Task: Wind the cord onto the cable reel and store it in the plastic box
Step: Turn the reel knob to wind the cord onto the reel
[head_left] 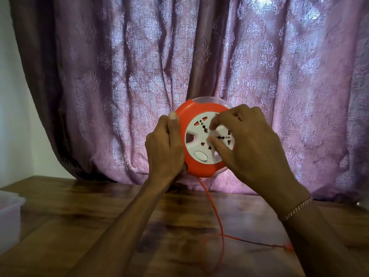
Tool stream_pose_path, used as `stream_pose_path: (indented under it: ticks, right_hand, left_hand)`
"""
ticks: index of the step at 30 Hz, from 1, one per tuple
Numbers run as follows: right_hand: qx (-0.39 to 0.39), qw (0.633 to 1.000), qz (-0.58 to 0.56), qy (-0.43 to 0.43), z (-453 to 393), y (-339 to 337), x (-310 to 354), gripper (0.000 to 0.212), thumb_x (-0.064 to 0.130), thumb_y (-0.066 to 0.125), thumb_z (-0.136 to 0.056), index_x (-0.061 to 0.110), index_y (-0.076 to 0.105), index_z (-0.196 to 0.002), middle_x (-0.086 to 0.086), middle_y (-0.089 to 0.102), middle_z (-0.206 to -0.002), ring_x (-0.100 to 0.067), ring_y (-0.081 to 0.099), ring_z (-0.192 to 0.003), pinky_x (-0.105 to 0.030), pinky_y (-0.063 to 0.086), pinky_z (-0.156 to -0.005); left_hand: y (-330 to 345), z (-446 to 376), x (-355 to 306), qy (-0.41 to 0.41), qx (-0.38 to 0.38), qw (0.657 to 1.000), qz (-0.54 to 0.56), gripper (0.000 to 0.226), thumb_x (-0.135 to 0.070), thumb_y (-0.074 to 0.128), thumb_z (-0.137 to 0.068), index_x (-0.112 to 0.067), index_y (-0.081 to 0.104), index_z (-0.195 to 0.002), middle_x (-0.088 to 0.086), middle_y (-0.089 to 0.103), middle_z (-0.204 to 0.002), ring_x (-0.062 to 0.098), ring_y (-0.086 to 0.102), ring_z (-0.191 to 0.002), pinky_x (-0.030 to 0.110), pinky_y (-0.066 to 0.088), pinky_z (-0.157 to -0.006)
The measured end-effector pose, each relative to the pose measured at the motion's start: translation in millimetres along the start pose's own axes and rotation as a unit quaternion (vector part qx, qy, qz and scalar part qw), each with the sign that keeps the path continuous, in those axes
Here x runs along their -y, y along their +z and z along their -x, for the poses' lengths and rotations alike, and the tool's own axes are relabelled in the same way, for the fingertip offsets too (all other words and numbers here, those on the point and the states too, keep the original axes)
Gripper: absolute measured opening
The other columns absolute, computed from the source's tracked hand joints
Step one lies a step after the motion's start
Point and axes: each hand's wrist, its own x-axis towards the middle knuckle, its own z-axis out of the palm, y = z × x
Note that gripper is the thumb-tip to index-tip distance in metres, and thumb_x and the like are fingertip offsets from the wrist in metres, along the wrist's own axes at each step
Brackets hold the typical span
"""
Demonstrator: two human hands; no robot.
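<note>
I hold a round orange cable reel (196, 166) upright above the wooden table (79, 226), its white socket face turned toward me. My left hand (164, 148) grips the reel's left rim, thumb on top. My right hand (251, 144) rests on the white face, fingers pinching its centre part and covering the right side. An orange cord (216, 212) hangs from the reel's bottom down to the table, where it loops and runs to the right under my right forearm. The plastic box (9, 214) stands at the table's left edge, partly out of frame.
A purple patterned curtain (139, 76) hangs right behind the reel and touches the table's far edge. A pale wall (12, 116) shows at the left. A bracelet (297, 208) circles my right wrist.
</note>
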Motion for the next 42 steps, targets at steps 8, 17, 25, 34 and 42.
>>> stream_pose_path:
  ticks: [8,17,25,34,42]
  right_hand:
    - [0.168,0.984,0.044,-0.039,2.1,0.9,5.8,0.065,0.012,0.062,-0.082,0.053,0.053,-0.131,-0.006,0.041,-0.136,-0.028,0.035,-0.13,-0.043,0.053,-0.081]
    - [0.037,0.999,0.037,0.005,7.5,5.9,10.5,0.057,0.038,0.066,-0.072,0.056,0.056,-0.126,0.0,0.065,-0.105,-0.028,0.062,-0.098,-0.038,0.054,-0.071]
    - [-0.036,0.994,-0.071,0.073,3.9,14.4,9.1,0.062,0.073,0.054,-0.08,0.029,0.067,-0.123,0.0,0.077,-0.077,-0.026,0.073,-0.079,-0.039,0.053,-0.083]
    - [-0.002,0.998,-0.064,-0.021,0.1,-4.2,2.1,0.019,0.021,0.069,-0.088,0.027,0.074,-0.106,-0.001,0.068,-0.102,-0.024,0.063,-0.095,-0.043,0.053,-0.077]
    - [0.129,0.987,0.062,-0.075,1.3,-2.6,8.0,0.057,0.017,0.046,-0.082,0.05,0.061,-0.126,-0.006,0.042,-0.143,-0.028,0.038,-0.13,-0.042,0.051,-0.084]
  left_hand:
    - [-0.4,0.2,-2.3,-0.002,-0.002,1.0,0.004,0.048,-0.055,0.028,-0.103,-0.023,0.041,-0.071,-0.007,0.045,-0.056,0.012,0.042,-0.054,0.045,0.041,-0.056]
    - [-1.1,1.4,-6.6,0.002,0.0,1.0,0.01,0.047,-0.055,0.029,-0.102,-0.022,0.042,-0.071,-0.007,0.045,-0.056,0.017,0.041,-0.055,0.052,0.041,-0.058]
    - [-1.6,-0.1,-5.1,-0.009,0.001,1.0,0.01,0.049,-0.058,0.027,-0.102,-0.024,0.043,-0.07,-0.007,0.047,-0.056,0.011,0.044,-0.053,0.049,0.044,-0.056]
    - [-2.3,-1.9,-3.6,-0.017,-0.007,0.999,0.026,0.047,-0.058,0.028,-0.102,-0.028,0.037,-0.067,-0.009,0.047,-0.056,0.01,0.041,-0.053,0.046,0.039,-0.056]
    - [-2.9,-2.0,-2.6,-0.02,0.003,0.999,0.046,0.047,-0.058,0.028,-0.102,-0.026,0.043,-0.071,-0.003,0.055,-0.065,0.01,0.049,-0.055,0.048,0.047,-0.057]
